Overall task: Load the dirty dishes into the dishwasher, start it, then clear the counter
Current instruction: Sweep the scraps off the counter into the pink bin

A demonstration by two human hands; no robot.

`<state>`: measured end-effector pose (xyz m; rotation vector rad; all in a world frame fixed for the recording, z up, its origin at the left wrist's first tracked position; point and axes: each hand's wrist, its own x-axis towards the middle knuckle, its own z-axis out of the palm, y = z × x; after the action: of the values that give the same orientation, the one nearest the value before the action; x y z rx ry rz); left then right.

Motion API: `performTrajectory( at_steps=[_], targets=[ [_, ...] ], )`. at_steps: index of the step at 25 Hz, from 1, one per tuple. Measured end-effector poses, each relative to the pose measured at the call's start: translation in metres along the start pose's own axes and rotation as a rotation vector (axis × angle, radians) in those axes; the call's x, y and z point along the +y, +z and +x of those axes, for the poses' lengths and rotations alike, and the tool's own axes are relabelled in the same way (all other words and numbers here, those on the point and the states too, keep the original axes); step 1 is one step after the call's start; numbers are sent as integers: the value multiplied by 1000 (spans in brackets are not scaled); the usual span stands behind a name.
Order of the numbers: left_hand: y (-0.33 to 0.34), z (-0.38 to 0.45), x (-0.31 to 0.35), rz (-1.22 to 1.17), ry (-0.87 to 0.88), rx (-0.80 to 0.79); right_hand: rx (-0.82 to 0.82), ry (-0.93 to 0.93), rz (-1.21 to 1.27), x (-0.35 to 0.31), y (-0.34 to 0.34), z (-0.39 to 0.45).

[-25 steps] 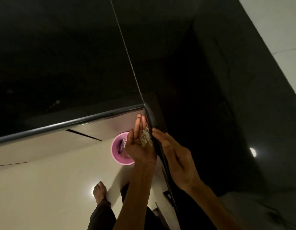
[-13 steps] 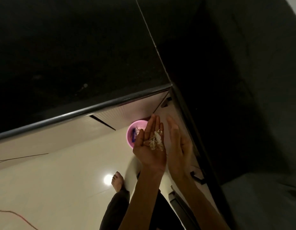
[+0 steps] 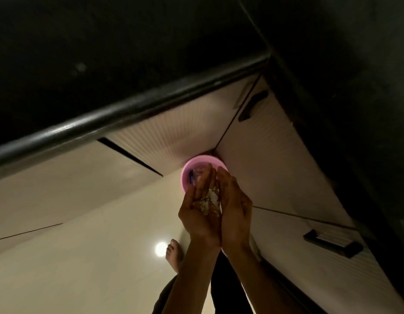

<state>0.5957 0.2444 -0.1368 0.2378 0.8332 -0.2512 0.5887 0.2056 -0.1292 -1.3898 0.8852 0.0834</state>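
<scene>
The left hand [image 3: 199,214] lies open, palm up, cupping food scraps [image 3: 210,201]; the right hand [image 3: 235,209], fingers straight, presses against them above the pink bin [image 3: 187,175].

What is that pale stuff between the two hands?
Head view: food scraps lie on the left hand, beside the right hand, above a pink bin.

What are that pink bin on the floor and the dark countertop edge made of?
The bin looks like plastic: uniform pink, smooth, with a softly glowing thin rim. The countertop edge looks like polished stone, perhaps granite: black, rounded and glossy with a long highlight, though dim light leaves it uncertain.
</scene>
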Motion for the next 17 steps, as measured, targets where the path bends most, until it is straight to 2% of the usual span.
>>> performTrajectory(
  at_steps=[4, 8, 11, 13, 15, 17],
  targets=[
    [-43, 69, -23, 114, 56, 188, -36, 107, 32, 48, -3, 57],
    [-94, 139, -41, 271, 115, 291, -23, 236, 29, 120, -2, 118],
    [-131, 211, -48, 455, 126, 261, -94, 318, 132, 165, 7, 166],
    [-158, 266, -47, 708, 174, 207, -147, 260, -105, 196, 15, 218],
    [-189, 321, -38, 943, 91, 229, -227, 206, -507, 223, 18, 268],
    [-206, 352, -25, 1197, 216, 235, -309, 40, -920, 245, 13, 297]
  ],
)
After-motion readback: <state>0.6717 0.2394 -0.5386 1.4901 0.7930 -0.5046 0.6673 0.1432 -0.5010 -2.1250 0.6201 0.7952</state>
